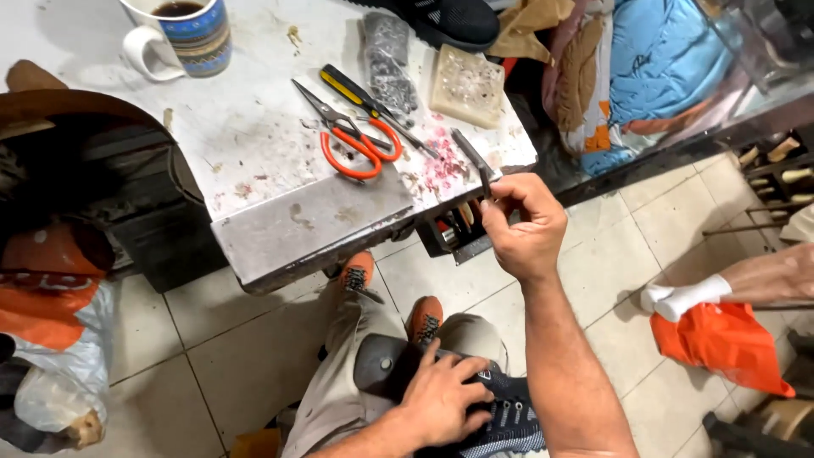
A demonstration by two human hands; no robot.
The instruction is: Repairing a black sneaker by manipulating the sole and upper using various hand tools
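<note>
Counter is scuffed, stained matt metal, scissors have glossy orange plastic handles, sneaker is dark knit mesh, floor smooth tile.

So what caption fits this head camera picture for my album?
Left hand steadies a dark sneaker on the lap; right hand pinches a thin metal tool at the worktable.
</note>
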